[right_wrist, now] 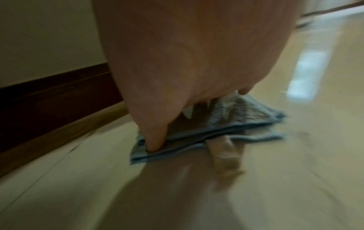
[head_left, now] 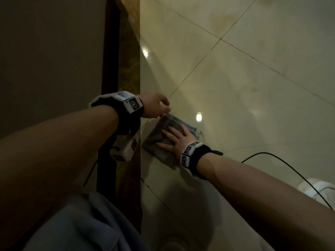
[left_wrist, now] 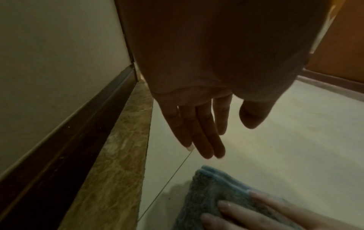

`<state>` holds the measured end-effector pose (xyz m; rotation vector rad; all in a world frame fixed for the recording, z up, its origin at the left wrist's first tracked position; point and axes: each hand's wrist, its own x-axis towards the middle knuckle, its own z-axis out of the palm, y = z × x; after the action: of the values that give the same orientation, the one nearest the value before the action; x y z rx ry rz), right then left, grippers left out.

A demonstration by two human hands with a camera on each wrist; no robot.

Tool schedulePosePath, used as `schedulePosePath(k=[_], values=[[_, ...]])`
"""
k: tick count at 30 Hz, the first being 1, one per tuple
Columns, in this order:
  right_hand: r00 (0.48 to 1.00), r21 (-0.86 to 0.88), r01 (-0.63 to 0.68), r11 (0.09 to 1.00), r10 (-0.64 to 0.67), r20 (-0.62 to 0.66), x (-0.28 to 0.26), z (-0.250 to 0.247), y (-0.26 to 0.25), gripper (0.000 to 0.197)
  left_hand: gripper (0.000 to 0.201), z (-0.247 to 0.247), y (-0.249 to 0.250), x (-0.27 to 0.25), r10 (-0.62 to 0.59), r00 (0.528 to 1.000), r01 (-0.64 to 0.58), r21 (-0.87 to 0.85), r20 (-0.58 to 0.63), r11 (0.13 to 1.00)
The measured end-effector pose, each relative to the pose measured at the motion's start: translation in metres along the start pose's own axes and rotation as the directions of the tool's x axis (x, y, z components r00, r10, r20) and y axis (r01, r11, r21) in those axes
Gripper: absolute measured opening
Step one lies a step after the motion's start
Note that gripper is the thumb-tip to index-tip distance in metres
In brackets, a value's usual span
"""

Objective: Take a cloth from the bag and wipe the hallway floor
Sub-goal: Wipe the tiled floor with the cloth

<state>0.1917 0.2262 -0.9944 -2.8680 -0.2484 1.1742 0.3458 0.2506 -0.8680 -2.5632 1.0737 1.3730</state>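
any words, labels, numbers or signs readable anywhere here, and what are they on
None can be read.
Left wrist band: black-and-white square marker patterns and a small pale blue panel, no legible letters or digits.
Right wrist band: the same kind of marker patterns, too small to read as text.
Cloth, floor tiles and wall: no print visible.

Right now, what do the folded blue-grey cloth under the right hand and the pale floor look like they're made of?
Folded blue-grey cloth: looks like terry or microfibre, with a fuzzy looped pile and a stitched blue edge. Pale floor: probably glazed ceramic or polished stone tile, given its thin grout lines and mirror-like light reflections. The right hand presses flat on the cloth.
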Motion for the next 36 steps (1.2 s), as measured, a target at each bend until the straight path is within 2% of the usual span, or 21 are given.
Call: schedulePosePath(k=[2, 5, 7, 10, 13, 16, 18, 20, 25, 28, 31, 33, 36], values=[[0.996, 0.089, -0.068, 0.994, 0.073, -0.044, -0.006, 0.003, 0.020, 0.097, 0.043, -0.003, 0.000, 0.003, 0.009, 1.000, -0.009, -0.046, -0.003, 0.999], [0.955, 0.248, -0.261, 0.933, 0.286, -0.072, -0.018, 0.007, 0.057, 0.092, 0.042, -0.006, -0.002, 0.004, 0.006, 0.999, -0.009, -0.081, -0.031, 0.997], [0.915, 0.371, -0.372, 0.851, 0.403, -0.007, -0.016, 0.005, 0.078, 0.091, 0.042, -0.008, -0.003, 0.005, -0.002, 0.999, -0.002, -0.083, -0.044, 0.997], [0.884, 0.447, -0.452, 0.772, 0.455, 0.109, 0.000, -0.003, 0.075, 0.096, 0.042, -0.011, -0.007, 0.003, -0.021, 0.998, 0.016, -0.082, -0.062, 0.996], [0.913, 0.454, -0.385, 0.803, 0.403, 0.062, 0.007, -0.007, 0.040, 0.093, 0.043, -0.008, -0.008, -0.001, -0.013, 0.999, 0.013, -0.005, -0.046, 1.000], [0.974, 0.340, -0.159, 0.927, 0.203, -0.097, 0.002, -0.004, -0.006, 0.089, 0.045, -0.004, -0.008, -0.004, 0.026, 1.000, -0.026, 0.071, -0.006, 0.997], [0.990, 0.231, -0.054, 0.971, 0.083, -0.115, 0.001, -0.002, -0.033, 0.091, 0.044, -0.003, -0.009, -0.005, 0.039, 0.999, -0.039, 0.080, 0.006, 0.996], [0.995, 0.177, -0.027, 0.984, 0.044, -0.093, 0.008, 0.004, -0.045, 0.092, 0.043, -0.004, -0.009, -0.005, 0.047, 0.999, -0.047, 0.087, -0.005, 0.995], [0.996, 0.238, -0.049, 0.970, 0.065, -0.060, 0.027, 0.000, -0.019, 0.093, 0.041, -0.009, -0.005, -0.005, 0.057, 0.998, -0.056, 0.036, -0.030, 0.998], [0.978, 0.328, -0.179, 0.927, 0.205, -0.046, 0.018, -0.008, 0.016, 0.078, 0.044, -0.008, -0.006, -0.006, 0.067, 0.997, -0.063, 0.074, -0.043, 0.995], [0.962, 0.233, -0.271, 0.934, 0.273, 0.027, 0.001, -0.016, 0.057, 0.083, 0.046, -0.007, -0.003, -0.007, 0.075, 0.996, -0.067, 0.149, -0.048, 0.987], [0.969, 0.115, -0.235, 0.965, 0.223, 0.107, -0.009, -0.039, 0.074, 0.083, 0.046, -0.007, -0.001, -0.007, 0.087, 0.995, -0.075, 0.175, -0.057, 0.982], [0.991, -0.040, -0.054, 0.998, 0.059, 0.123, -0.001, -0.073, 0.096, 0.063, 0.046, -0.011, 0.004, -0.007, 0.102, 0.993, -0.088, 0.193, -0.064, 0.977]])
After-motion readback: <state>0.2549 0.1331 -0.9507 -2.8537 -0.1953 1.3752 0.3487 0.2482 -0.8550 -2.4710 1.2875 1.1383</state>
